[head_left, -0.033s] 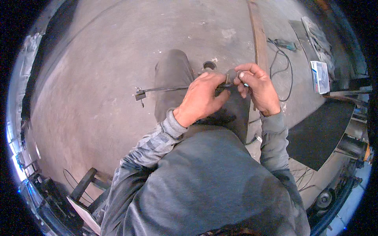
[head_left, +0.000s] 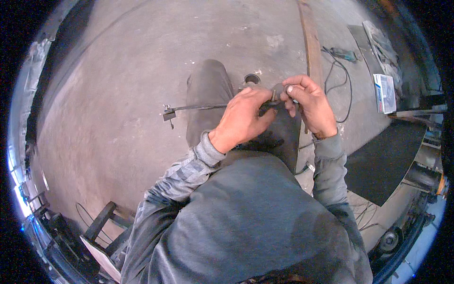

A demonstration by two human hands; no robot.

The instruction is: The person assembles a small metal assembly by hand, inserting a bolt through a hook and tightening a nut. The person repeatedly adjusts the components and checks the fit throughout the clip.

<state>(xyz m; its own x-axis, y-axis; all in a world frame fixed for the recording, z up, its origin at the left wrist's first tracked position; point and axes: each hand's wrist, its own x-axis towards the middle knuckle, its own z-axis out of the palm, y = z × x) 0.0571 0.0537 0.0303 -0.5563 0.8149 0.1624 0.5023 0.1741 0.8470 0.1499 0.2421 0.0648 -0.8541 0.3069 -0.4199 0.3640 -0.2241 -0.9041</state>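
Note:
My left hand [head_left: 243, 118] is closed around the right part of a long thin dark rod [head_left: 201, 107], which lies crosswise above my knees. At the rod's far left end are a small dark plate [head_left: 169, 115] and a bit of metal hardware. By the fingertips of the left hand a short brass-coloured pin [head_left: 274, 95] stands up. My right hand [head_left: 316, 108] pinches a small, dark, roundish piece [head_left: 288, 89] between thumb and index finger, close to the pin. Fingers partly hide both the piece and the rod's right end, so whether they touch I cannot tell.
A round hollow metal part [head_left: 251, 79] sits just beyond my hands. To the right are a wooden beam [head_left: 309, 42], a corded teal power tool [head_left: 343, 54], a blue-and-white box [head_left: 385, 93] and a black sheet [head_left: 385, 161]. A dark frame [head_left: 101, 222] stands lower left.
My right fingers have shifted very slightly around the small piece. Otherwise the scene looks the same.

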